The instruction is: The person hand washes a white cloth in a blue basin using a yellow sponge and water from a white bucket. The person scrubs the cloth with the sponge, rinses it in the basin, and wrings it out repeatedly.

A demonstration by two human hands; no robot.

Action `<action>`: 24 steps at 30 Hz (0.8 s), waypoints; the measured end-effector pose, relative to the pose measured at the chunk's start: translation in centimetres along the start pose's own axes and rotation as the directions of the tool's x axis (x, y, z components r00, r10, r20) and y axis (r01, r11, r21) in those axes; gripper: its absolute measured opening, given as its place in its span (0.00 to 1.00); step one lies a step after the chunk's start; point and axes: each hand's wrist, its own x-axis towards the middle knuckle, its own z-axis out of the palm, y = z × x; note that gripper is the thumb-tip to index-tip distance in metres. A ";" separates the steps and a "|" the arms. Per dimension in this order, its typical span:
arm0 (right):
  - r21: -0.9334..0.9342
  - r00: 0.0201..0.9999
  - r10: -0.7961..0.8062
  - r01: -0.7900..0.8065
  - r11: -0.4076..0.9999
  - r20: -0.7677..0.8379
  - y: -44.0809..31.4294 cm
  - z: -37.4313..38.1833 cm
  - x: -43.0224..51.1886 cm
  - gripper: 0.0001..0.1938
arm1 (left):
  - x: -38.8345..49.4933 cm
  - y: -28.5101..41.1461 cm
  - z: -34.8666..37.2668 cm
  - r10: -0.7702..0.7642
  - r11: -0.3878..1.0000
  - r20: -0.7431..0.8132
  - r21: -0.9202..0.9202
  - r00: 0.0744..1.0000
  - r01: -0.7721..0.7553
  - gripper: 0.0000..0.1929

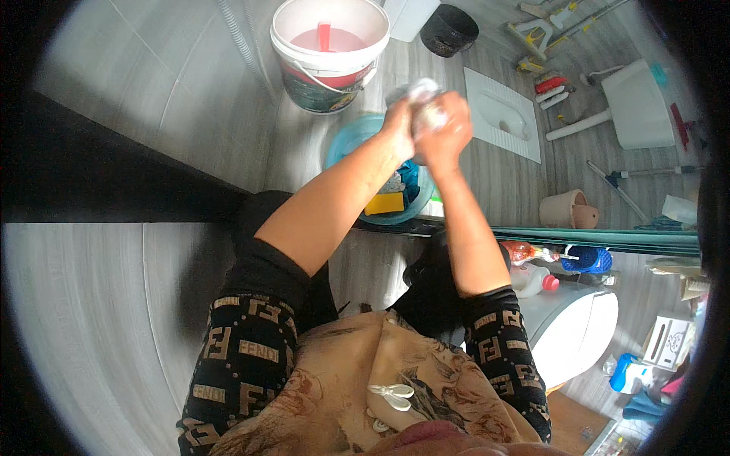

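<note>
Both hands are raised over a round light-blue basin (341,139), pressed together around a bundled cloth (425,94). The cloth looks whitish-grey and wet, though blur hides its detail. My left hand (399,128) grips its left side, while my right hand (450,128) wraps the right side with fingers curled. Inside the basin lie dark teal fabric (409,176), a patch of pale patterned fabric (394,183) and a yellow block (384,203) near the front rim. My forearms cover part of the basin.
A white-rimmed bucket (319,94) holding pinkish liquid and a red-handled item (324,37) stands behind the basin. Rightward are a squat toilet (502,117), a black bin (449,31) and a beige bucket (564,210). A glass panel's edge (599,236) runs right, beyond a white jug (527,280).
</note>
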 end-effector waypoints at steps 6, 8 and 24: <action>0.398 0.602 0.743 -0.783 0.477 0.292 10.6 0.0 1.9 0.18 | 0.1 0.2 3.3 0.063 0.973 -0.149 0.230 0.987 -0.027 0.20; 0.694 0.647 0.461 -0.715 0.089 0.608 10.9 -0.2 0.6 0.28 | -0.2 1.8 3.9 0.059 0.997 -0.082 0.047 0.995 -0.055 0.21; 0.869 0.600 0.678 -0.481 -0.118 0.424 8.1 -2.0 1.8 0.16 | -0.3 4.3 2.0 0.165 0.982 -0.392 0.150 0.905 -0.114 0.22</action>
